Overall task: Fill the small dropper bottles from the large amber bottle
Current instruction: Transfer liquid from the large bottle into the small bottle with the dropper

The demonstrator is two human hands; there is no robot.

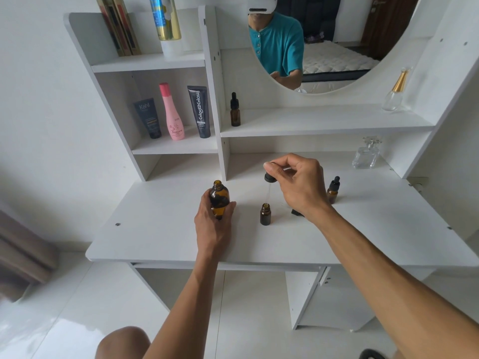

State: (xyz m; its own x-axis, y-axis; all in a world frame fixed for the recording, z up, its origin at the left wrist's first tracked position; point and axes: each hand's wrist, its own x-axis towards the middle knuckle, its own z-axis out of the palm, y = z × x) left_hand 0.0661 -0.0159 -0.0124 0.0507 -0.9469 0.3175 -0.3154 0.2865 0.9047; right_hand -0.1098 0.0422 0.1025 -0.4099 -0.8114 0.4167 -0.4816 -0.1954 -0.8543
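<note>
Dropper (269, 178) pinched in right hand (302, 183)

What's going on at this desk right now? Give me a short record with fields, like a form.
Setting: white desk with shelves and a round mirror
Left hand: holds the large amber bottle, uncapped and upright
Right hand: pinches a dropper cap above the open small bottle, its glass pipette pointing down at the neck
Other dropper bottles: a capped one on the desk by the right hand, another capped one on the shelf
Stage: filling under way
</note>
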